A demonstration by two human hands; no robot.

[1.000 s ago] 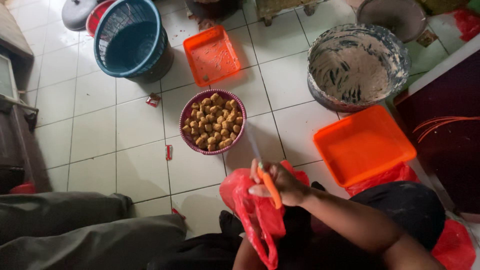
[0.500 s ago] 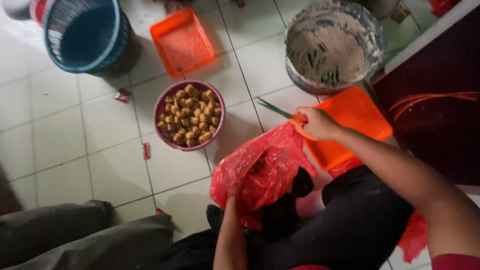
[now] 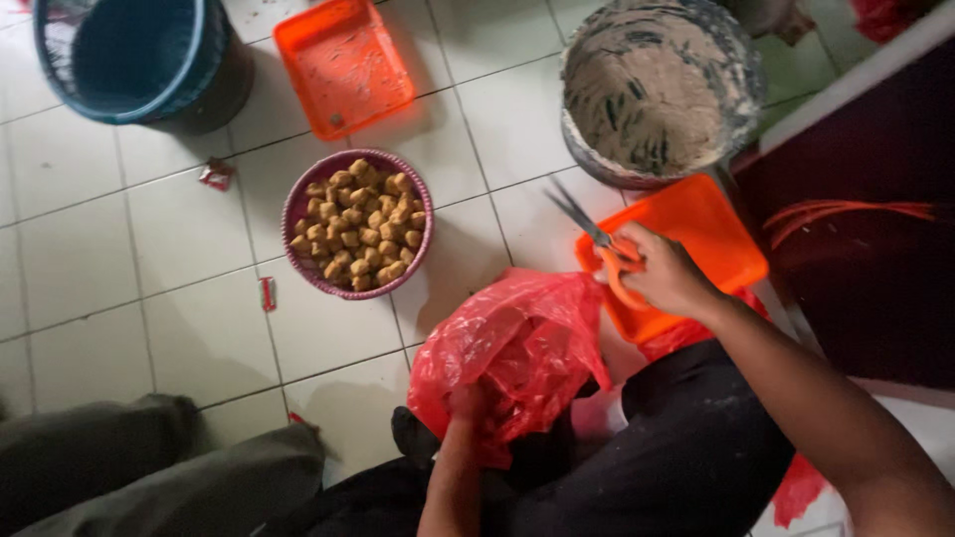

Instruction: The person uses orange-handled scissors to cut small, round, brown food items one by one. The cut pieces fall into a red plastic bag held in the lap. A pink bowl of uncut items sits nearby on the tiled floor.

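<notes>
The right hand [image 3: 665, 273], which a second ago held the orange-handled scissors [image 3: 597, 244] over the lap, has swung out to two o'clock, fingers clenched through the handles above the orange tray [image 3: 716, 234]. The left hand [image 3: 468, 403] grips the red plastic bag [image 3: 517, 343] at six o'clock. So cutting seems paused. The basket of fried pieces [image 3: 360, 224] sits at eleven o'clock.

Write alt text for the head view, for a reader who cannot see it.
Seen from above, the right hand holds orange-handled scissors over an orange tray, while the left hand grips a red plastic bag. On the white tiled floor sit a basket of fried pieces and a batter-smeared bowl.
</notes>
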